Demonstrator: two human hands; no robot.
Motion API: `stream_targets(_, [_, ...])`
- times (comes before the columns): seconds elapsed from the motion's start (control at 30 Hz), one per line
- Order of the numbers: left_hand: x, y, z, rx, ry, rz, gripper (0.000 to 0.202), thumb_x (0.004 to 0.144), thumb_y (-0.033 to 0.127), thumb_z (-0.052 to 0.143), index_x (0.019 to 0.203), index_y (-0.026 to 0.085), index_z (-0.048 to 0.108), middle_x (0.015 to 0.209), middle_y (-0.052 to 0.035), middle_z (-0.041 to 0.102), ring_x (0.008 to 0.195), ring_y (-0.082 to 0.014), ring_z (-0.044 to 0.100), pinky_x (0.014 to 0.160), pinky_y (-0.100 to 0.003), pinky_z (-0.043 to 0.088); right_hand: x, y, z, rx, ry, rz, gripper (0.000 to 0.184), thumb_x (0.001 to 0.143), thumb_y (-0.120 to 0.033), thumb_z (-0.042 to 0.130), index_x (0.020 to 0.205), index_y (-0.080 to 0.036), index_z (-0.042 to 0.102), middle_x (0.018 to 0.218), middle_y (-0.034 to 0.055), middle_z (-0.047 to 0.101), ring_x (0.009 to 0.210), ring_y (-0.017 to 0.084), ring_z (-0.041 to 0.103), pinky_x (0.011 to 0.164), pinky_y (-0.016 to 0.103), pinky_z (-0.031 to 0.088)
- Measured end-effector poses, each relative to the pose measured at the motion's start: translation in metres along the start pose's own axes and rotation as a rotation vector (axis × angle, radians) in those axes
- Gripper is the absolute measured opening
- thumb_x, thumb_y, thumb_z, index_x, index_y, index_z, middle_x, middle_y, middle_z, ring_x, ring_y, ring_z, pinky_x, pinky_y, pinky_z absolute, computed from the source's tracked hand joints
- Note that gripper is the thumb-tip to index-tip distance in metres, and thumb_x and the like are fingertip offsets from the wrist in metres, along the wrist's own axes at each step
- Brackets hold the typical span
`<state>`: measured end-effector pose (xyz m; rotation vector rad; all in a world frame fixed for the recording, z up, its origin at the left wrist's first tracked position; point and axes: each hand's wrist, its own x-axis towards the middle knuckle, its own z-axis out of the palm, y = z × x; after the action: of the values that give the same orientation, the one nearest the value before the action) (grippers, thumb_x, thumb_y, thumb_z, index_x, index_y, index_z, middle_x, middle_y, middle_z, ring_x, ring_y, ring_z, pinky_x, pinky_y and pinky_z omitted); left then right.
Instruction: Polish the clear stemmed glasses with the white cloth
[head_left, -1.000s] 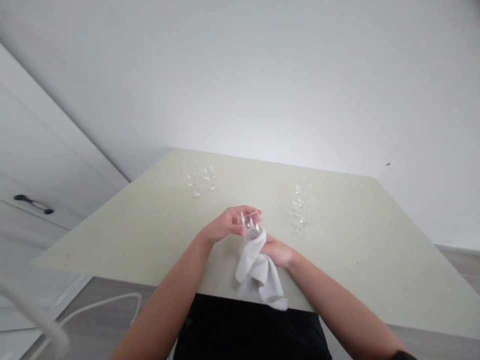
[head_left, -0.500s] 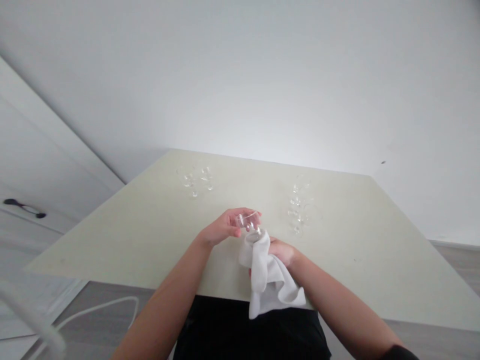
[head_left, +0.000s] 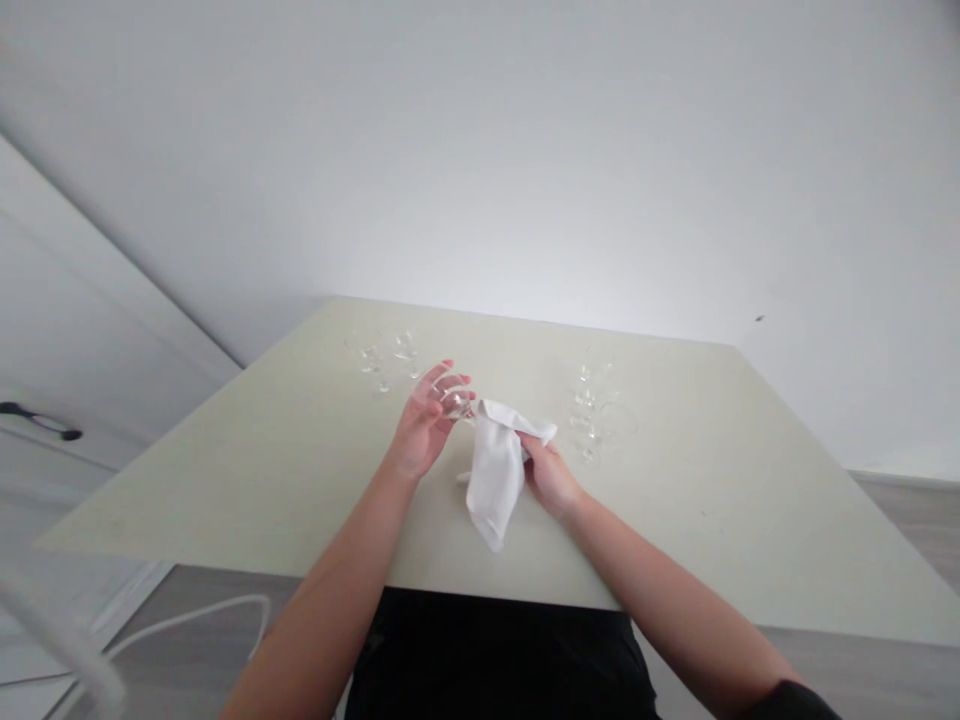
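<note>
My left hand (head_left: pixel 425 425) is curled round the bowl of a clear stemmed glass (head_left: pixel 452 400), held tilted above the table. The lower end of the glass points right, toward a white cloth (head_left: pixel 496 460), and its foot cannot be made out clearly. My right hand (head_left: pixel 551 475) is closed on the cloth, which hangs down in folds between both hands. Some of the right fingers are hidden behind the fabric.
Several clear stemmed glasses (head_left: pixel 382 362) stand at the back left of the pale table (head_left: pixel 675 520). A second group of clear glasses (head_left: pixel 589 410) is to the right of my hands. A white wall rises behind; a white cabinet (head_left: pixel 67 330) is at the left.
My left hand has moved left and away from me with the glass, turning it. The cloth has shifted left and up with my right hand, and its lower end has swung left.
</note>
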<state>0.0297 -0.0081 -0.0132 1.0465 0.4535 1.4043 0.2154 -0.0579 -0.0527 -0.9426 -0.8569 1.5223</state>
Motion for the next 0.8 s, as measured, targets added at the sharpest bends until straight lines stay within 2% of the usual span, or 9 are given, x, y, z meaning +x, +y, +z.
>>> stream_targets(0.07, [0.0,0.0,0.001,0.023,-0.028,0.003,0.079,0.06,0.046,0.095,0.127,0.028,0.06,0.115,-0.0043,0.07,0.094,-0.0165,0.07,0.079,-0.026,0.056,-0.001,-0.002,0.003,0.067,-0.098,0.073,0.043,0.08,-0.054,0.071,0.109,-0.023,0.066,0.105,0.0059,0.078,0.104,0.026,0.072,0.091,0.039,0.057])
stream_targets(0.13, [-0.003,-0.001,0.003,0.1,-0.108,-0.028,0.08,0.056,0.035,0.098,0.127,0.026,0.061,0.115,-0.0059,0.07,0.097,-0.0177,0.07,0.082,-0.027,0.056,-0.003,0.0,0.006,0.131,-0.151,0.134,0.046,0.077,-0.052,0.075,0.111,-0.021,0.067,0.102,0.0064,0.079,0.099,0.026,0.074,0.089,0.039,0.058])
stream_targets(0.27, [-0.011,-0.004,0.011,0.348,-0.235,-0.037,0.076,0.058,0.022,0.097,0.127,0.022,0.064,0.119,-0.011,0.071,0.104,-0.0232,0.068,0.084,-0.03,0.055,0.001,0.01,0.005,0.159,-0.054,0.114,0.053,0.065,-0.045,0.087,0.107,-0.019,0.069,0.093,0.0045,0.08,0.087,0.024,0.074,0.087,0.038,0.059])
stream_targets(0.37, [-0.016,0.002,0.017,0.483,-0.244,0.047,0.074,0.061,0.021,0.095,0.129,0.021,0.064,0.12,-0.0116,0.071,0.108,-0.0255,0.067,0.087,-0.033,0.054,0.003,0.013,0.003,0.087,-0.032,0.051,0.052,0.065,-0.047,0.087,0.106,-0.019,0.07,0.092,0.0033,0.079,0.082,0.021,0.072,0.087,0.037,0.057])
stream_targets(0.47, [-0.013,0.019,0.026,0.518,-0.204,0.144,0.076,0.063,0.022,0.094,0.132,0.022,0.063,0.122,-0.0113,0.071,0.11,-0.0261,0.066,0.09,-0.034,0.054,0.0,0.009,0.001,-0.033,-0.144,0.018,0.048,0.071,-0.054,0.083,0.101,-0.018,0.07,0.088,0.0022,0.076,0.078,0.017,0.069,0.082,0.032,0.056])
stream_targets(0.57, [0.006,0.034,0.041,0.499,-0.125,0.199,0.078,0.065,0.025,0.093,0.135,0.025,0.058,0.13,-0.0114,0.067,0.114,-0.0257,0.066,0.093,-0.036,0.054,-0.005,0.005,0.0,-0.227,-0.407,0.048,0.041,0.075,-0.054,0.08,0.087,-0.016,0.07,0.08,0.0009,0.072,0.075,0.015,0.066,0.076,0.029,0.055])
stream_targets(0.63, [0.027,0.032,0.054,0.481,-0.082,0.187,0.077,0.066,0.028,0.092,0.134,0.026,0.055,0.135,-0.0112,0.064,0.116,-0.0258,0.065,0.095,-0.039,0.054,-0.006,0.004,0.0,-0.351,-0.576,0.01,0.037,0.078,-0.052,0.078,0.083,-0.016,0.071,0.079,0.0012,0.072,0.078,0.016,0.066,0.08,0.03,0.055])
stream_targets(0.7, [0.05,0.017,0.065,0.498,-0.087,0.131,0.072,0.063,0.03,0.093,0.125,0.025,0.057,0.135,-0.0107,0.063,0.117,-0.0258,0.064,0.096,-0.041,0.054,-0.007,0.003,-0.001,-0.424,-0.656,-0.058,0.033,0.083,-0.05,0.074,0.084,-0.017,0.072,0.082,0.002,0.074,0.084,0.018,0.068,0.085,0.031,0.055])
stream_targets(0.8, [0.083,-0.018,0.078,0.594,-0.11,0.024,0.065,0.059,0.027,0.093,0.115,0.022,0.059,0.137,-0.0116,0.058,0.112,-0.0236,0.064,0.093,-0.04,0.054,-0.006,0.003,-0.003,-0.464,-0.675,-0.096,0.03,0.088,-0.048,0.069,0.088,-0.018,0.073,0.088,0.0036,0.076,0.087,0.019,0.069,0.088,0.032,0.056])
